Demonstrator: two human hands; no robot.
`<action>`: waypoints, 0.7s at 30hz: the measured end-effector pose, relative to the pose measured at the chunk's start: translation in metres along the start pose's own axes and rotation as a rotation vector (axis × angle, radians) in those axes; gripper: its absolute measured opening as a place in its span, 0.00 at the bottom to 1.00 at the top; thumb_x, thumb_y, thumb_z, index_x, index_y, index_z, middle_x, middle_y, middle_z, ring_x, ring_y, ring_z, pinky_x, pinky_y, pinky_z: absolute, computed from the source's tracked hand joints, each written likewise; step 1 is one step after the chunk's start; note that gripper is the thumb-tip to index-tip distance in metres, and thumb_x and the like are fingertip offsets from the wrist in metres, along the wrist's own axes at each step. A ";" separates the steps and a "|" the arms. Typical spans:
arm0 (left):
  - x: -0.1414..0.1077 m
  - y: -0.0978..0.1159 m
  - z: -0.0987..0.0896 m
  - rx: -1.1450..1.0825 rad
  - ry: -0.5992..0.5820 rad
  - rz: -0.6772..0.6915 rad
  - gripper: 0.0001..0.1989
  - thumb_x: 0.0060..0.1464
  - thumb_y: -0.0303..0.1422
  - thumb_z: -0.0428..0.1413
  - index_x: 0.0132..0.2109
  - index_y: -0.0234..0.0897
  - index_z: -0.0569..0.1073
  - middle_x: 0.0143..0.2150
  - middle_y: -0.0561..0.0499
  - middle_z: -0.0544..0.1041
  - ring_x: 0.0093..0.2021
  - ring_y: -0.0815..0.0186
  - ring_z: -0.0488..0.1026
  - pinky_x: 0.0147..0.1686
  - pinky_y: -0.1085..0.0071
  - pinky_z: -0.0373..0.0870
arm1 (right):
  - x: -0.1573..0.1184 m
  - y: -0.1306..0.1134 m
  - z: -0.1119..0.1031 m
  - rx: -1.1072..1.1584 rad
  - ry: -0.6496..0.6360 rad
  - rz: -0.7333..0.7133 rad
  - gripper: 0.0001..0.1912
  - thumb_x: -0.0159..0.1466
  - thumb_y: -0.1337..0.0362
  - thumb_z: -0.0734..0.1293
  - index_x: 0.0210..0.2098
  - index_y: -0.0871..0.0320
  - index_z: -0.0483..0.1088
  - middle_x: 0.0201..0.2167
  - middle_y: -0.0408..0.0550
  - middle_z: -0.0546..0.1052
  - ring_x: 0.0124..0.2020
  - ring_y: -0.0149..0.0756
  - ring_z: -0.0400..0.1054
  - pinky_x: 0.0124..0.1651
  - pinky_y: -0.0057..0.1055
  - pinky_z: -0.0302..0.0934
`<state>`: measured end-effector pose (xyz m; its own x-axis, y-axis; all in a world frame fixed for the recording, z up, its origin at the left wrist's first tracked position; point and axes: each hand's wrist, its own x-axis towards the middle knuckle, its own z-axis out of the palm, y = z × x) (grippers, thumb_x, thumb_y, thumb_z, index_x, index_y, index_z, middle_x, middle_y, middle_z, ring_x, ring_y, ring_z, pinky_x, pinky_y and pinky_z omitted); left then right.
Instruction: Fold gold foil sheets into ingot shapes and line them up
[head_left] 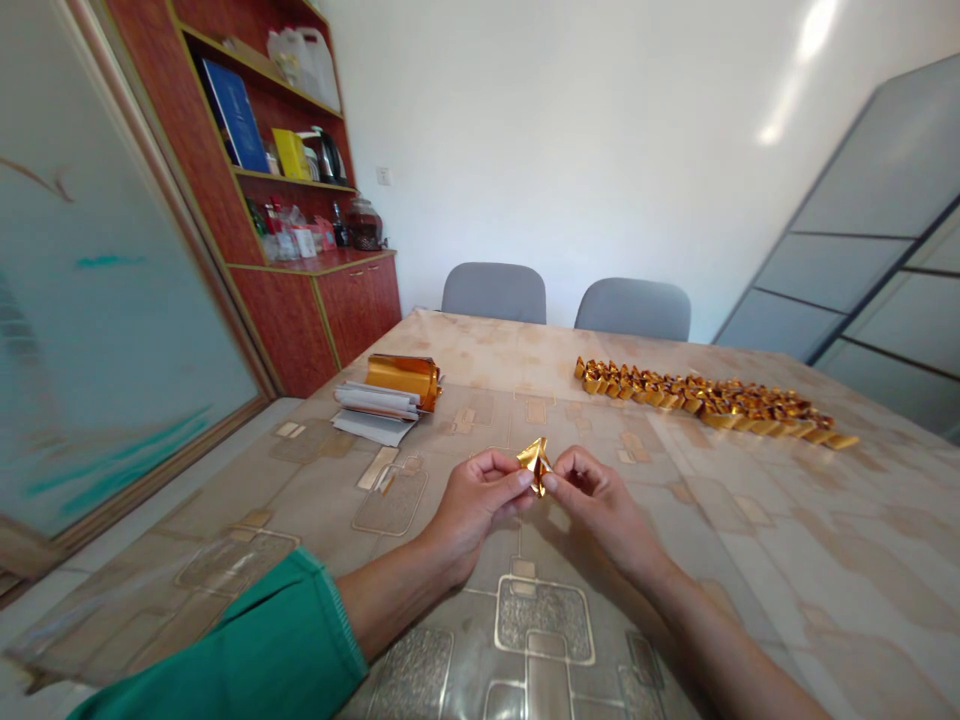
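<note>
My left hand (476,503) and my right hand (595,503) meet above the table, pinching a small folded piece of gold foil (536,465) between their thumbs and fingertips. Its shiny, creased shape stands partly hidden by my fingers. Beyond my hands, a long row of folded gold foil ingots (701,403) lies on the patterned table cover (750,545). Farther left, a curled roll of gold foil (403,379) rests on a stack of white paper sheets (375,413).
A red wooden cabinet (315,318) with shelves of bottles, a kettle and boxes stands beyond the table's far left corner. Two grey chairs (493,293) (634,310) stand at the far edge. Frosted glass panels (862,240) rise at the right.
</note>
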<state>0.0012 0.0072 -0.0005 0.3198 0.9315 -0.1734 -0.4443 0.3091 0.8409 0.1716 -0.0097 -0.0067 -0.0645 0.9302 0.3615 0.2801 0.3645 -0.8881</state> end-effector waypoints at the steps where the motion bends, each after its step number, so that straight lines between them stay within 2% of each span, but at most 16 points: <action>1: 0.000 0.000 0.000 0.006 0.002 0.012 0.21 0.32 0.38 0.74 0.30 0.32 0.73 0.28 0.53 0.79 0.27 0.75 0.73 0.30 0.79 0.71 | 0.000 0.001 0.001 0.004 0.004 0.019 0.14 0.63 0.55 0.67 0.26 0.55 0.66 0.24 0.41 0.67 0.26 0.32 0.59 0.30 0.31 0.55; 7: -0.001 -0.003 0.001 0.069 -0.009 0.058 0.20 0.33 0.38 0.74 0.29 0.31 0.74 0.26 0.52 0.78 0.25 0.74 0.72 0.27 0.80 0.69 | -0.001 0.001 0.003 -0.019 0.047 0.026 0.14 0.61 0.57 0.69 0.24 0.56 0.66 0.24 0.41 0.67 0.27 0.32 0.59 0.31 0.30 0.54; 12: -0.003 -0.004 0.002 0.083 0.003 0.068 0.19 0.38 0.40 0.72 0.31 0.31 0.76 0.30 0.50 0.78 0.29 0.71 0.74 0.31 0.77 0.73 | -0.002 0.000 0.003 -0.032 0.057 0.000 0.15 0.63 0.56 0.68 0.24 0.55 0.64 0.24 0.41 0.66 0.27 0.32 0.59 0.31 0.30 0.54; 15: -0.003 -0.004 0.002 0.086 -0.006 0.074 0.19 0.38 0.40 0.72 0.31 0.32 0.76 0.29 0.51 0.77 0.30 0.71 0.74 0.32 0.76 0.73 | -0.003 -0.002 0.004 -0.041 0.050 -0.017 0.15 0.65 0.56 0.66 0.25 0.55 0.64 0.24 0.41 0.66 0.27 0.33 0.59 0.31 0.30 0.54; 21: -0.001 -0.005 0.000 0.124 -0.032 0.091 0.19 0.37 0.40 0.72 0.30 0.31 0.76 0.28 0.51 0.78 0.27 0.72 0.72 0.30 0.76 0.72 | -0.002 -0.008 -0.001 -0.075 -0.006 -0.089 0.15 0.64 0.57 0.68 0.25 0.55 0.66 0.29 0.44 0.69 0.33 0.37 0.64 0.37 0.34 0.58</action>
<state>0.0035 0.0049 -0.0045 0.3108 0.9472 -0.0787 -0.3665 0.1958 0.9096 0.1703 -0.0149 0.0000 -0.0982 0.8946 0.4359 0.3437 0.4415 -0.8288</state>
